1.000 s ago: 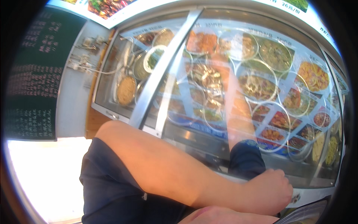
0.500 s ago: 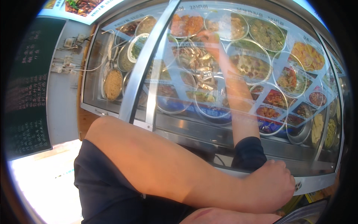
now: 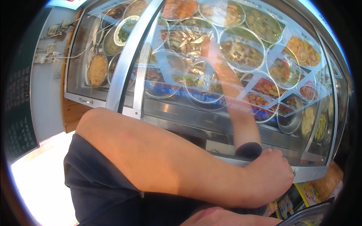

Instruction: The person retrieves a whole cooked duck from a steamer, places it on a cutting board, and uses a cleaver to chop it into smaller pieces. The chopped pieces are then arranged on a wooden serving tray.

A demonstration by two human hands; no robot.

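Note:
My left arm crosses in front of me, and my left hand point(image 3: 269, 175) is closed in a fist over the lower metal frame point(image 3: 311, 175) of a glass panel. Its fingertips are hidden. Behind the glass, my right arm reaches into a food display case. My right hand point(image 3: 211, 52) is beside a round metal pan of small silvery fish point(image 3: 188, 41). Its fingers look bent together, but reflections blur them and what they hold, if anything. Right of that hand is a pan of pale chunks in sauce point(image 3: 241, 54).
More round pans stand around, one with orange-red food point(image 3: 177, 9), another with greens point(image 3: 126, 32). A slanting metal bar point(image 3: 128, 64) divides the glass. At left are a pan of tan crumbs point(image 3: 98, 69), wall sockets point(image 3: 47, 52) with a white cord, and a dark board point(image 3: 19, 86).
My right hand has come nearer to me, from the far edge of the fish pan to its right side. My left hand stays on the frame. The whole view has shifted slightly.

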